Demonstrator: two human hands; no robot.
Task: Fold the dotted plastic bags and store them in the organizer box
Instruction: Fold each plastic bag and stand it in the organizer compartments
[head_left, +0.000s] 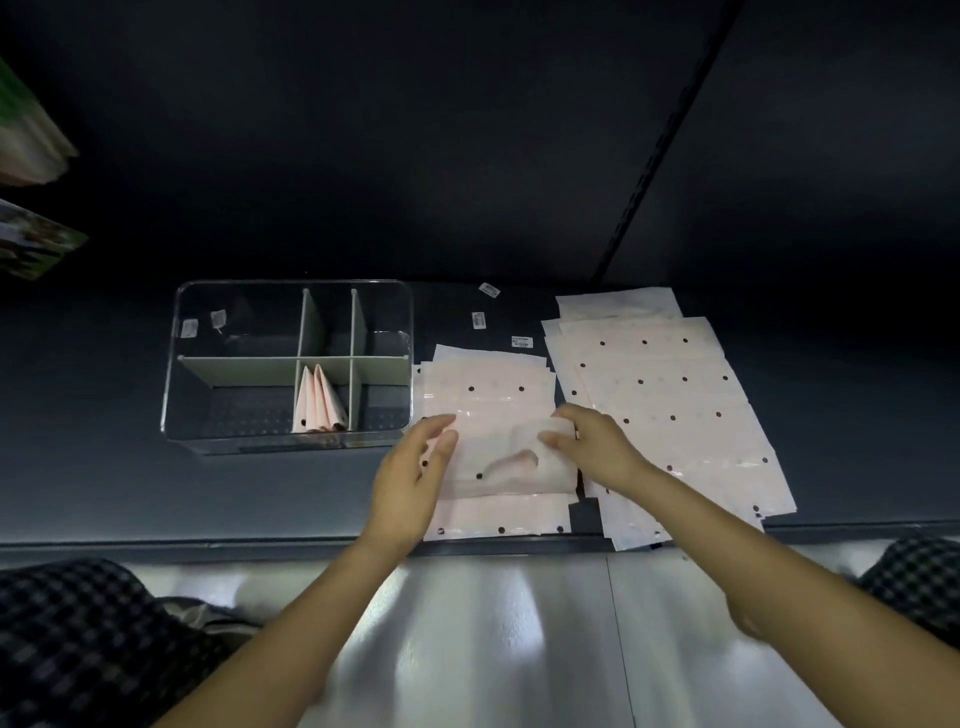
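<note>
A pale pink dotted plastic bag lies partly folded on a small stack of the same bags near the table's front edge. My left hand pinches its left edge. My right hand grips its right edge, which is curled over. To the left stands a clear organizer box with grey dividers. Folded pink bags stand upright in its front middle compartment. Its other compartments look empty.
A larger spread of dotted bags covers the table to the right. Small white labels lie on the dark table behind the stack. The table's front edge runs just below my wrists. Checked fabric shows at both lower corners.
</note>
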